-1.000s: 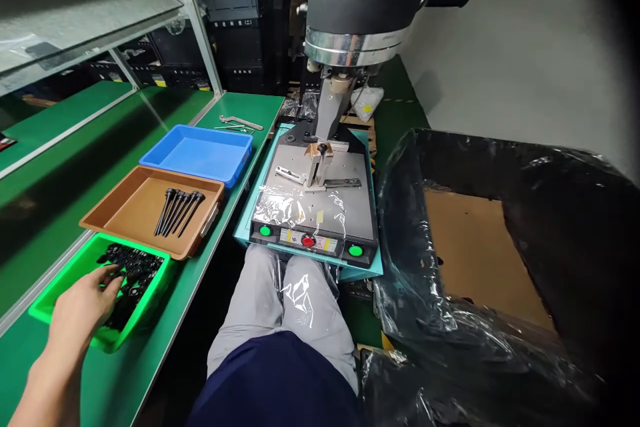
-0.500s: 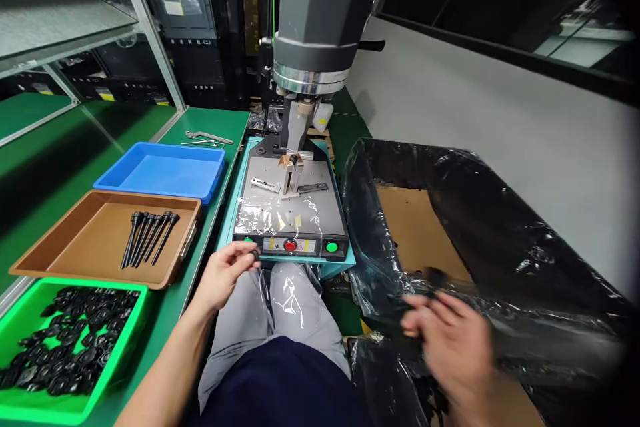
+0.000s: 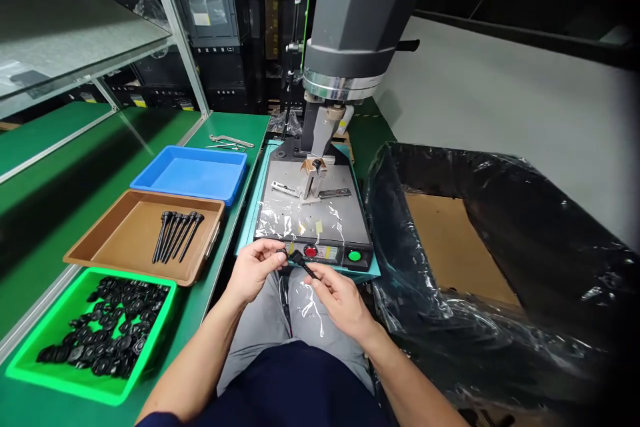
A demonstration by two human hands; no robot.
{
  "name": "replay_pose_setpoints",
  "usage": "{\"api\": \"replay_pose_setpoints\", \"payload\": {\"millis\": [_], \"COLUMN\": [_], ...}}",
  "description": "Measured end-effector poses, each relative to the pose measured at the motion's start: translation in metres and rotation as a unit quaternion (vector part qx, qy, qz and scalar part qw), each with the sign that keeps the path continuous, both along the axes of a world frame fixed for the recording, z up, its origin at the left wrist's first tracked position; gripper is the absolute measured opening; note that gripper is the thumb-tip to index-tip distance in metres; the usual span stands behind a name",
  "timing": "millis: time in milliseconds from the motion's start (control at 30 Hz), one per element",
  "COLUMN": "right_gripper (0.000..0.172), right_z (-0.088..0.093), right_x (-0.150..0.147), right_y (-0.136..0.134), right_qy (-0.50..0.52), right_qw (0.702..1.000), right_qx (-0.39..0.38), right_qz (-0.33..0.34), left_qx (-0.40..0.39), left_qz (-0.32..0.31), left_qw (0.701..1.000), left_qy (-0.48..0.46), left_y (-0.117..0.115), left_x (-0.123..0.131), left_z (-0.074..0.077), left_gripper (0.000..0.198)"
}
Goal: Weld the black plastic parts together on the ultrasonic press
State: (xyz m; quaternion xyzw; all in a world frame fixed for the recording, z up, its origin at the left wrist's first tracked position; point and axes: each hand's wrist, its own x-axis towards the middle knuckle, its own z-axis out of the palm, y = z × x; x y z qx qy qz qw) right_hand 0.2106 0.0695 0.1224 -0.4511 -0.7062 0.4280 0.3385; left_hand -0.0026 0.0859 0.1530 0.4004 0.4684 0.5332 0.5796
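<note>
The small black part point(image 3: 281, 255) in the left hand point(image 3: 256, 268) is largely covered by the fingers; its shape cannot be told; the near end of the black pin point(image 3: 303, 264) is hidden inside the right hand point(image 3: 336, 295); the left end of the control panel point(image 3: 340, 255) lies behind the left hand; the panel label is too small to read; the press column point(image 3: 365, 0) is cut off by the top edge; the lined carton point(image 3: 500, 213) fades into dark blur at near right.

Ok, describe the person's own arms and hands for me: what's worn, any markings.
The left hand and right hand are bare: no gloves, and no rings or watch show. Both forearms are uncovered down to the frame's edge, with no markings visible. Only a dark blue fabric sleeve edge shows on the left arm, at the bottom of the view.
</note>
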Motion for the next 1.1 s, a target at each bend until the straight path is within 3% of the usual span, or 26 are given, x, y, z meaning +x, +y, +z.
{"api": "replay_pose_setpoints", "payload": {"millis": [233,567,767,1100], "right_gripper": [0.028,0.031,0.033,0.039], "right_z": [-0.004,-0.009,0.002,-0.006], "right_x": [-0.016,-0.014,-0.013,-0.021], "right_y": [0.013,0.018,0.017,0.013], "right_qy": [0.02,0.059,-0.007,-0.062], "right_qw": [0.999,0.995,0.996,0.98], "right_qx": [-0.021,-0.072,0.09,0.181], "right_qz": [0.033,0.045,0.009,-0.042], "left_qx": [-0.005,-0.006,-0.028,-0.094], "left_qz": [-0.013,-0.007,0.016,0.058], "left_qw": [1.0,1.0,0.998,0.989], "left_qy": [0.015,0.004,-0.045,-0.098], "left_y": [0.009,0.014,0.016,0.018], "left_x": [-0.001,0.008,0.018,0.033], "left_z": [-0.007,-0.023,-0.024,-0.017], "left_gripper": [0.032,0.035,0.04,0.039]}}
